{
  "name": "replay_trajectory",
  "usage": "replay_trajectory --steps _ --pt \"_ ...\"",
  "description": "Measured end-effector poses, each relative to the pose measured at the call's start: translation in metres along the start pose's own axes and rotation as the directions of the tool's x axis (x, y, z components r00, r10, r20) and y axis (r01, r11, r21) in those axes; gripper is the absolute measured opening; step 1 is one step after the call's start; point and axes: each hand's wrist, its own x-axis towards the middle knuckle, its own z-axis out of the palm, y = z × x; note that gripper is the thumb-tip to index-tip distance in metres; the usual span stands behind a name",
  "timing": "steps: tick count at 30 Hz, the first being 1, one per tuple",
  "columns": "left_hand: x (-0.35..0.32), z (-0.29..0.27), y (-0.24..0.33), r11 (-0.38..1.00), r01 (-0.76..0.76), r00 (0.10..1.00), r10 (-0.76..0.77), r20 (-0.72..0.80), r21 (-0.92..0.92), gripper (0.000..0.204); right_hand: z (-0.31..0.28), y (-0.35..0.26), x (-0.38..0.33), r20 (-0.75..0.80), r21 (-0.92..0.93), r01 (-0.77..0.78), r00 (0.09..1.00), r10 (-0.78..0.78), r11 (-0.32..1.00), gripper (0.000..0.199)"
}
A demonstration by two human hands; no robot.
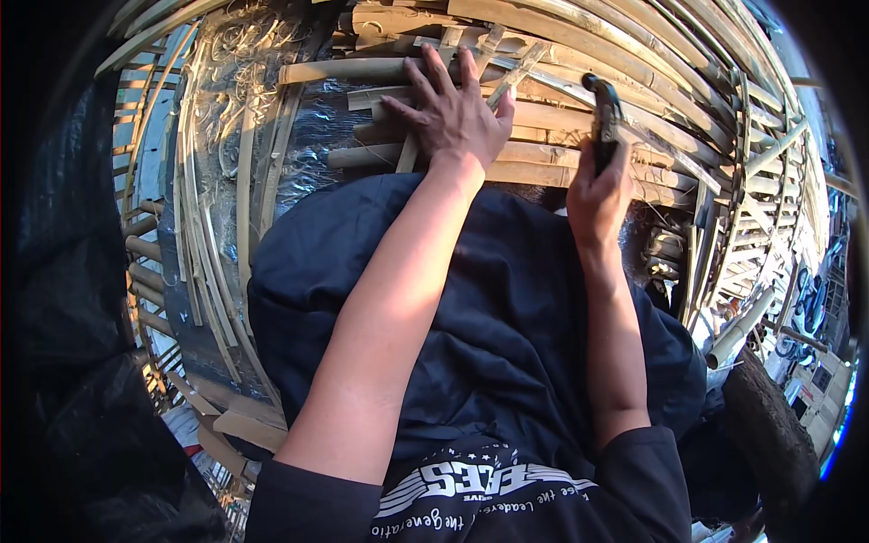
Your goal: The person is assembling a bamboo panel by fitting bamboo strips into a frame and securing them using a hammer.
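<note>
My left hand (454, 119) lies palm down with fingers spread across bamboo slats (543, 116), pressing where thin crosswise strips pass over them. To its right, my right hand (600, 195) is wrapped around a dark tool that looks like a claw hammer (605, 100), raised over the slats. Its upper end curves to a rounded black tip. The fingers hide most of the handle, and motion blurs the tool slightly. A narrow crosswise strip (520, 72) lies by my left thumb.
Long bamboo poles (634, 45) fan out at the far side, and a bamboo lattice (751, 172) stands at the right. Loose thin strips (195, 181) and curled shavings (240, 41) lie at the left. Dark cloth (507, 271) covers my lap, close to the slats.
</note>
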Motion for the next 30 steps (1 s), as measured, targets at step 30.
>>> replay_trajectory --steps 30 --pt "-0.003 0.001 0.000 1.000 -0.020 0.998 0.019 -0.054 -0.018 0.084 -0.009 -0.014 -0.003 -0.302 0.034 0.153 0.943 -0.136 0.988 0.028"
